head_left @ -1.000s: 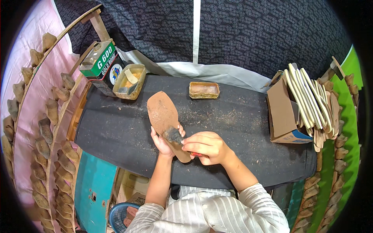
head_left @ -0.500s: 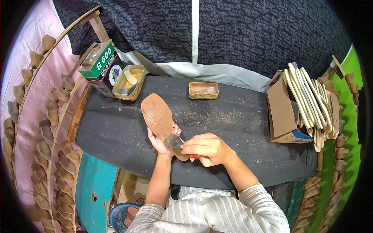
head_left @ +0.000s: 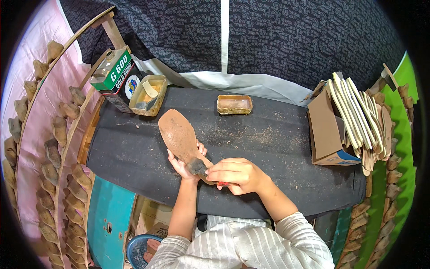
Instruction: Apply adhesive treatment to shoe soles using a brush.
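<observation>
A tan shoe insole (head_left: 176, 132) is held tilted above the table, its broad toe end pointing away and to the left. Wrapped round its narrow middle from behind and beneath is my left hand (head_left: 180, 167), closed on it. A dark grey patch (head_left: 196, 167) covers the top there; whether it is a separate piece, I cannot tell. My right hand (head_left: 239, 175) is closed at the near, heel end, around a small red-ended tool (head_left: 223, 184). The fingers hide most of that tool, so its kind does not show.
Dark cloth covers the table (head_left: 268, 170), strewn with shavings. At the back stand a metal can (head_left: 112, 74), a tub (head_left: 157, 104) of yellowish stuff and a small amber tray (head_left: 234, 105). A cardboard box (head_left: 329, 127) of soles is at right. Wooden shoe lasts line racks on both sides.
The insole has shifted slightly left, together with my left hand. My right hand has lowered a little and stays at the heel end, still holding the red-ended tool.
</observation>
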Action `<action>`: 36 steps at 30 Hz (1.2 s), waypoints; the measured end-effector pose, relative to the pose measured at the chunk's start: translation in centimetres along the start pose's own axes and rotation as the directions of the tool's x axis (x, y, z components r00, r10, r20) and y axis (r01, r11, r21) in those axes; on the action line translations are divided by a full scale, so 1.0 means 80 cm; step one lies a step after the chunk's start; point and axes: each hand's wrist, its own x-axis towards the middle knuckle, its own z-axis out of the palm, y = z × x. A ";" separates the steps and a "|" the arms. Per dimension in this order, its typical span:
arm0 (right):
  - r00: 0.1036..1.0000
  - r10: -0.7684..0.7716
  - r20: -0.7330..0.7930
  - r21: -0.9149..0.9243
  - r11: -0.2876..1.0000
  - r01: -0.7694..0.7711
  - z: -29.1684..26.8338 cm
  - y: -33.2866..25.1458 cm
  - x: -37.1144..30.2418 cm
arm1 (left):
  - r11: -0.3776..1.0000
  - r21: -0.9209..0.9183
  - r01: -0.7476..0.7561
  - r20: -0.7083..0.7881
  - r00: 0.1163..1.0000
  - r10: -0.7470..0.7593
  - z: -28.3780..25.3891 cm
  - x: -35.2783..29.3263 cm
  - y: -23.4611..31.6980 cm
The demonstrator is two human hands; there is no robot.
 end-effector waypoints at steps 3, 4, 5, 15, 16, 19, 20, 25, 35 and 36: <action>0.999 -0.011 -0.039 -0.009 1.000 0.010 0.006 0.002 0.000 | 1.000 0.001 0.004 0.036 0.999 -0.004 -0.009 0.002 0.002; 1.000 -0.005 -0.031 -0.012 1.000 0.005 0.007 0.002 0.001 | 1.000 -0.002 -0.001 0.045 0.999 0.001 -0.009 0.002 0.003; 1.000 -0.005 -0.030 -0.010 1.000 0.005 0.004 0.001 0.002 | 1.000 -0.002 -0.002 0.043 0.999 0.003 -0.009 0.001 0.003; 0.999 0.015 -0.045 0.021 1.000 -0.014 -0.003 0.002 0.003 | 1.000 0.016 -0.017 -0.060 0.998 0.017 0.000 -0.002 0.002; 1.000 0.028 -0.011 0.026 0.999 -0.027 -0.002 0.002 0.004 | 0.999 0.023 -0.028 -0.052 0.998 0.029 -0.002 -0.002 0.003; 0.998 0.029 0.064 0.074 0.997 -0.034 -0.011 -0.002 0.006 | 0.997 0.049 -0.060 -0.034 0.998 0.062 -0.003 0.000 0.005; 0.997 0.028 0.066 0.075 0.997 -0.033 -0.015 -0.002 0.005 | 0.997 0.049 -0.062 -0.033 0.997 0.064 -0.005 0.000 0.005; 0.976 0.087 -0.199 -0.004 0.996 -0.089 -0.043 0.012 0.001 | 0.983 0.171 -0.060 -0.204 0.974 0.095 0.000 0.003 0.002; 0.781 0.261 -0.567 -0.265 0.840 -0.473 -0.083 0.119 0.007 | 0.983 0.181 0.013 -0.162 0.987 0.017 0.019 0.002 0.002; 0.783 0.259 -0.566 -0.267 0.841 -0.471 -0.084 0.131 0.006 | 0.989 0.138 0.054 -0.146 0.989 -0.033 0.022 0.000 0.000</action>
